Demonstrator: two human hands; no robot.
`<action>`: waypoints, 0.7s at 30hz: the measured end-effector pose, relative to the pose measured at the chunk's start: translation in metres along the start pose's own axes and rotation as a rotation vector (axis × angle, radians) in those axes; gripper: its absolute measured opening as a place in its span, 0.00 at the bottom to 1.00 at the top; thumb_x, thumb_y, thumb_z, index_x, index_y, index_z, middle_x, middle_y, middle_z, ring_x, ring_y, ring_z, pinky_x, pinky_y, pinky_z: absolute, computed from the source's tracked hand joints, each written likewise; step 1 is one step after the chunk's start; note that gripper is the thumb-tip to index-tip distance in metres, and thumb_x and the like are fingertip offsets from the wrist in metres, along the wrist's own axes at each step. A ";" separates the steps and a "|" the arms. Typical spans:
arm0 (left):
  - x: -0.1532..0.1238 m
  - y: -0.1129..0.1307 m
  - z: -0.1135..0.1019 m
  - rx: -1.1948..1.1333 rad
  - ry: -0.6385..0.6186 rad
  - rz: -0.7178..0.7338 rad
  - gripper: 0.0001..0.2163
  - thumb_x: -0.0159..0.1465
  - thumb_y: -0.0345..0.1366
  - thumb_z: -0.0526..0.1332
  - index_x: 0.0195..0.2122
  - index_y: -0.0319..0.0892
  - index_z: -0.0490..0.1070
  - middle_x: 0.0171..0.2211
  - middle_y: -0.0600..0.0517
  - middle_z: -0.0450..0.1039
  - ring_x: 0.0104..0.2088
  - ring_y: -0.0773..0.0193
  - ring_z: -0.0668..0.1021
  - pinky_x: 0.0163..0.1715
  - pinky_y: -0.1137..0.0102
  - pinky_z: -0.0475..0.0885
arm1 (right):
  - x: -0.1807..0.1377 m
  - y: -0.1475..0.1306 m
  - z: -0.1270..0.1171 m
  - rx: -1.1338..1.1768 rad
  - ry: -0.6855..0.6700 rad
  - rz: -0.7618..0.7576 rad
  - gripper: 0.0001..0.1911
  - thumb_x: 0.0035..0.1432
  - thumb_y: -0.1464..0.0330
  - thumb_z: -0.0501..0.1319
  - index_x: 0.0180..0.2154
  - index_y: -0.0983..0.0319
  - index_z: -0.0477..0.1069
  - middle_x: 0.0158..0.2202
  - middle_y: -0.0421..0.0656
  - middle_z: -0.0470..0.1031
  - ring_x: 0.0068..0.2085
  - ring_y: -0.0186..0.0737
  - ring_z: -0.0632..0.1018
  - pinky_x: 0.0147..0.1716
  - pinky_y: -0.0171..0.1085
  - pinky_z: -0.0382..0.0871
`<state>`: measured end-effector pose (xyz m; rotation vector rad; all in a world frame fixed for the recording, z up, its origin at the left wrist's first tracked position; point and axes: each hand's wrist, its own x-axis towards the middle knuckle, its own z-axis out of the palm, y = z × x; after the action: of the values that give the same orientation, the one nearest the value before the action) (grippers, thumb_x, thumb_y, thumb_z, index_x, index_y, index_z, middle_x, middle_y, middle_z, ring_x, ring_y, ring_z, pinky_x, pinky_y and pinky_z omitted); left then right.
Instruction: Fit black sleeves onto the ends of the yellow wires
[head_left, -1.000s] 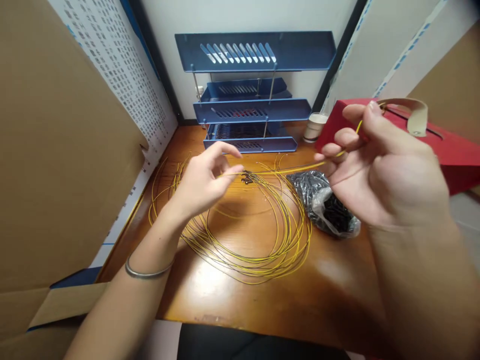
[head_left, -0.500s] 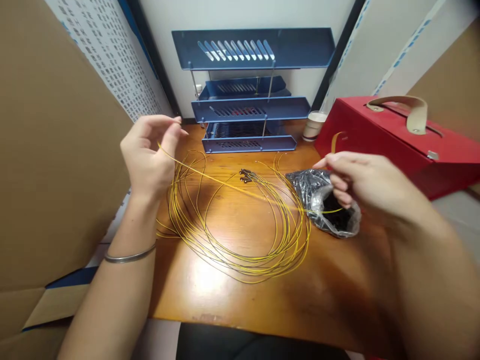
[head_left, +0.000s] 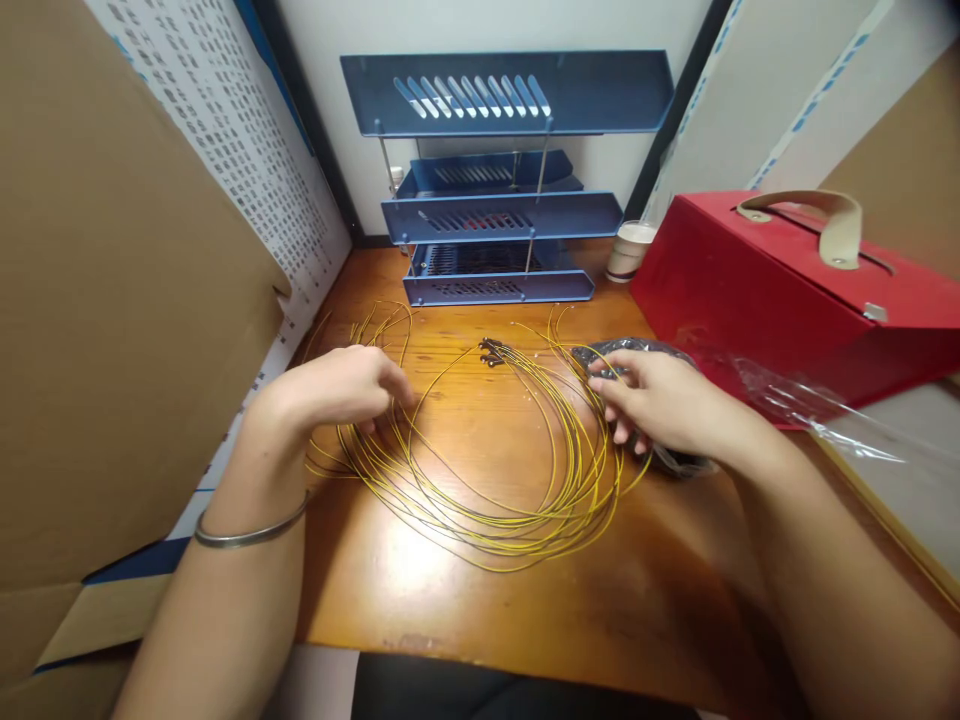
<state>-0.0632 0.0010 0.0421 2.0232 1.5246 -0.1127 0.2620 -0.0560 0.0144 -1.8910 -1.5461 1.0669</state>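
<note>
A loose coil of thin yellow wires point(head_left: 517, 520) lies on the wooden desk point(head_left: 525, 610), with small dark terminals point(head_left: 491, 351) at the wire ends near the back. My left hand point(head_left: 337, 390) rests palm down on the coil's left side, its fingers curled onto the wires. My right hand point(head_left: 652, 400) lies over the coil's right side and a black plastic bag point(head_left: 679, 462). Its fingers are bent around a yellow wire that runs out from under it. A metal bangle point(head_left: 247, 535) circles my left wrist.
A blue tiered letter tray point(head_left: 502, 200) stands at the back of the desk, a small white cup point(head_left: 628, 250) beside it. A red box with a tan handle point(head_left: 787, 290) sits at the right with clear plastic film point(head_left: 810, 405) in front. Cardboard panels point(head_left: 112, 330) wall the left.
Both hands were raised, stretching one yellow wire between them. They have dropped to the desk and brought the wire onto the coil, the left at its left side, the right over the bag.
</note>
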 end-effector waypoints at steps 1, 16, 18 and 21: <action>-0.001 0.009 0.005 -0.027 0.000 0.095 0.17 0.52 0.31 0.58 0.38 0.51 0.83 0.39 0.55 0.84 0.29 0.61 0.82 0.32 0.70 0.75 | -0.001 0.003 0.001 -0.060 -0.028 0.011 0.10 0.62 0.63 0.62 0.44 0.59 0.70 0.21 0.40 0.74 0.19 0.41 0.76 0.15 0.37 0.67; -0.021 0.077 0.048 0.441 -0.126 0.288 0.08 0.51 0.44 0.69 0.28 0.47 0.81 0.25 0.51 0.79 0.27 0.58 0.78 0.25 0.67 0.62 | 0.057 -0.027 0.001 -0.846 0.222 -0.057 0.15 0.56 0.60 0.64 0.44 0.57 0.80 0.47 0.50 0.80 0.49 0.57 0.79 0.44 0.47 0.73; -0.024 0.080 0.051 0.481 -0.115 0.326 0.05 0.52 0.39 0.67 0.26 0.45 0.81 0.23 0.49 0.78 0.25 0.57 0.77 0.23 0.67 0.60 | 0.068 -0.029 0.005 -0.873 0.163 -0.022 0.15 0.55 0.62 0.66 0.43 0.60 0.80 0.47 0.53 0.80 0.50 0.57 0.79 0.45 0.46 0.73; -0.026 0.084 0.058 0.510 -0.121 0.397 0.05 0.52 0.31 0.63 0.24 0.43 0.80 0.22 0.48 0.78 0.23 0.58 0.76 0.22 0.67 0.58 | 0.078 -0.030 0.009 -0.889 0.149 0.005 0.16 0.56 0.66 0.65 0.46 0.64 0.79 0.46 0.58 0.79 0.51 0.59 0.79 0.46 0.47 0.74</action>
<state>0.0194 -0.0642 0.0395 2.6227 1.0627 -0.4952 0.2414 0.0252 0.0111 -2.4291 -2.1206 0.1911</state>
